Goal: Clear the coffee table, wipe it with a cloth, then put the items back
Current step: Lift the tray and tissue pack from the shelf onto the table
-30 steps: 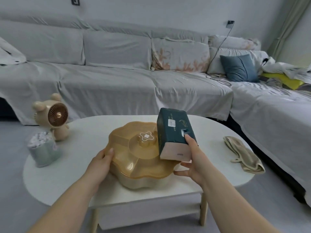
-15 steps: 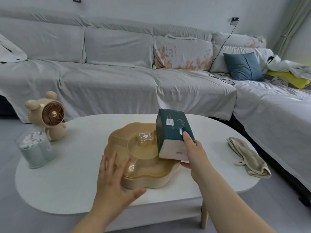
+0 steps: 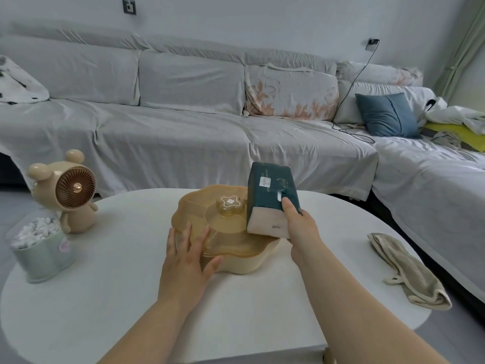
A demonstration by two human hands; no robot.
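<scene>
Sofa (image 3: 183, 132): grey-covered, behind the table, blue cushion (image 3: 387, 115) at its right end.
Coffee table (image 3: 110, 298): white, oval.
Snack tray (image 3: 210, 232): amber, flower-shaped, lidded, at the table's middle.
Cloth (image 3: 409, 271): beige, folded, at the table's right edge.
Tissue pack (image 3: 271, 200): dark green, tilted, lower end on the tray's right side.
Bear fan (image 3: 68, 190): far left, just behind the cotton-swab tub (image 3: 39, 248).
Right hand (image 3: 299, 224): gripping the tissue pack.
Left hand (image 3: 187, 258): fingers spread, flat against the tray's near-left rim.
</scene>
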